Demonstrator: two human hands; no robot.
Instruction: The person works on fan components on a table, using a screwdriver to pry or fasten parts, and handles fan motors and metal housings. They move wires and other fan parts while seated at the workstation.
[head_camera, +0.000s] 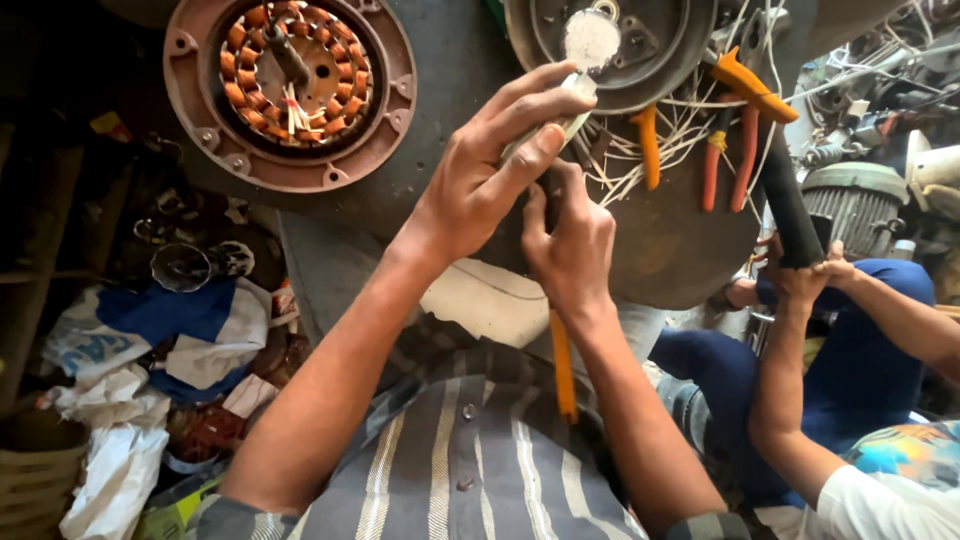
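Note:
My left hand (485, 175) pinches a thin whitish tube (578, 95) between thumb and fingers, over a large round metal plate (660, 250). Just below it my right hand (572, 245) is closed, fingertips pressed to a dark part under the left thumb. An orange-handled tool (563, 370) sticks out below the right wrist, toward my striped shirt; its tip is hidden by the hands. Loose white wires (680, 130) spread across the plate right of my hands.
A motor stator with copper windings (295, 70) lies at the upper left, a round grey housing (620, 40) above my hands. Orange-handled pliers (730, 150) rest among the wires. Another person's hand (805, 275) grips a black handle (790, 200) at right. Cloth and bags (150, 340) lie left.

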